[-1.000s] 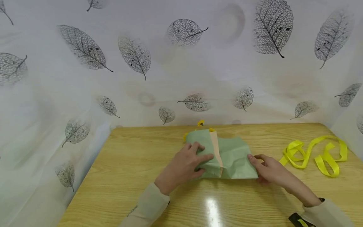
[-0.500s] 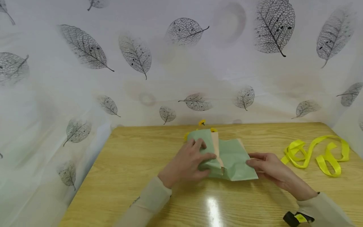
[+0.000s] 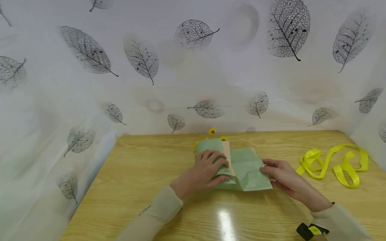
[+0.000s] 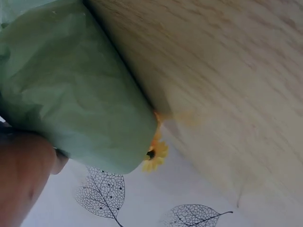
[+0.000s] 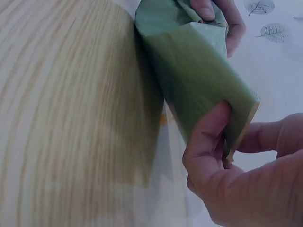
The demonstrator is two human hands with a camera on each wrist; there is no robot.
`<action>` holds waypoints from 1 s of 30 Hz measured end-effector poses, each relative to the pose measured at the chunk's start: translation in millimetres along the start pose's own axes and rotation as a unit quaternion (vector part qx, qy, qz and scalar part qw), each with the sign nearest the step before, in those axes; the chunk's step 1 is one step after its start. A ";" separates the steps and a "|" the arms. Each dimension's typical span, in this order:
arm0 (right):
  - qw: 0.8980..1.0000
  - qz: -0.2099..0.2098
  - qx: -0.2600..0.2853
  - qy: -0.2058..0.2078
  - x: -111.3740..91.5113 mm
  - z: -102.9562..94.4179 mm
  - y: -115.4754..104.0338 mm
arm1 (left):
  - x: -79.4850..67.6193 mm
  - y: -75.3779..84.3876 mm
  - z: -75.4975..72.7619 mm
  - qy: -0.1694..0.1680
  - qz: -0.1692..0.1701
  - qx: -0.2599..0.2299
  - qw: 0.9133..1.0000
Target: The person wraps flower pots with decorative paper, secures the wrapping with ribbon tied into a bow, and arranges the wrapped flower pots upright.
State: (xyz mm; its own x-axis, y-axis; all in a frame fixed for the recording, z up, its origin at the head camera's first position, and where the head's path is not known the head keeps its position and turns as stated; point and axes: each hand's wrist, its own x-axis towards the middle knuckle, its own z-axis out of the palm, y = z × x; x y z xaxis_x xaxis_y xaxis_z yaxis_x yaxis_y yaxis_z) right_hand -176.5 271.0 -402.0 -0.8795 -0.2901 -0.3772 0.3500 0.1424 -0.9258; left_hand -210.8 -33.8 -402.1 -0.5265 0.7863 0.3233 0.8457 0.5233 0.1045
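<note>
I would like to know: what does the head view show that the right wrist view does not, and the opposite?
Only the head view: the yellow ribbon, both pale sleeves, and the black-and-yellow item by the right cuff.

Only the right wrist view: a close, end-on look at the paper's tan edge, pinched in the right hand.

Both: the green paper, both hands, the wooden table and the leaf-print backdrop.

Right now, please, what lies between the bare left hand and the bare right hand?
The head view shows creased green paper between the left hand and right hand.
</note>
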 end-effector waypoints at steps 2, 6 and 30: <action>1.000 0.000 -0.018 0.011 -0.5 5.1 -5.8 | 0.1 -0.3 0.0 -0.002 0.015 0.002 1.000; 0.994 -0.018 -0.096 0.048 1.8 15.9 -13.8 | 0.1 -0.3 -1.8 -0.019 0.030 0.009 0.999; 0.981 0.049 -0.178 0.050 4.4 23.8 -19.5 | -1.8 1.4 -2.8 -0.045 0.019 0.004 0.999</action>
State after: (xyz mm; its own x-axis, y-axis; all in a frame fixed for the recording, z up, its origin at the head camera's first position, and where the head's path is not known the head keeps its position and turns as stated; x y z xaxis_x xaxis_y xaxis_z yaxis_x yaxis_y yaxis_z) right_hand -179.5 244.4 -386.1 -0.8805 -0.1661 -0.4439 0.3159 0.4926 -0.8109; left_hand -208.4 -35.5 -400.0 -0.4996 0.8318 0.2418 0.8649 0.4948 0.0851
